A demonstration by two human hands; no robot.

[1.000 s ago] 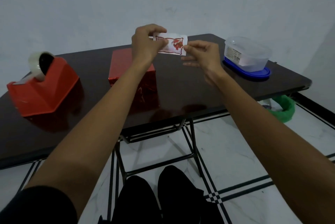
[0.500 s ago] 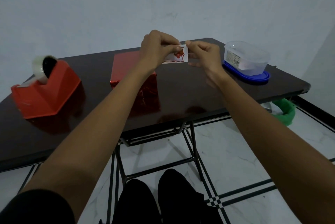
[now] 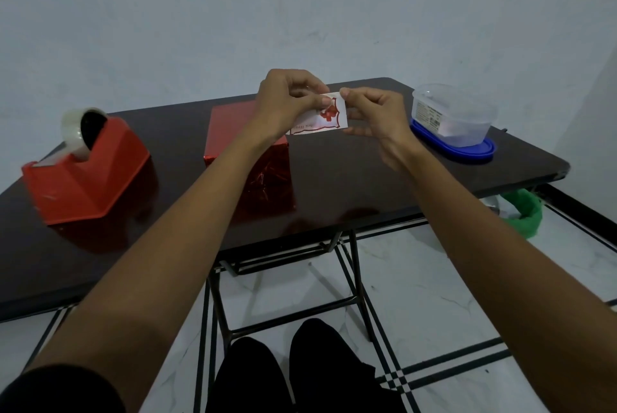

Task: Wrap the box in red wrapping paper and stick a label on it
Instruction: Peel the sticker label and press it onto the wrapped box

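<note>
Left hand (image 3: 285,102) and right hand (image 3: 375,113) both pinch the label (image 3: 329,116), held just above and right of the red-wrapped box (image 3: 230,127).

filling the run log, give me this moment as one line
left hand: holds label | right hand: pinches its top corner | red wrapped box: on table, no label visible

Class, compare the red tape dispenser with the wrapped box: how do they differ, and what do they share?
The tape dispenser has sloping, dull sides; the wrapped box is straight-sided and shiny. The tape dispenser carries a roll of tape; the wrapped box's visible top is bare. The tape dispenser stands left of the wrapped box. Both are red and rest on the table.
</note>
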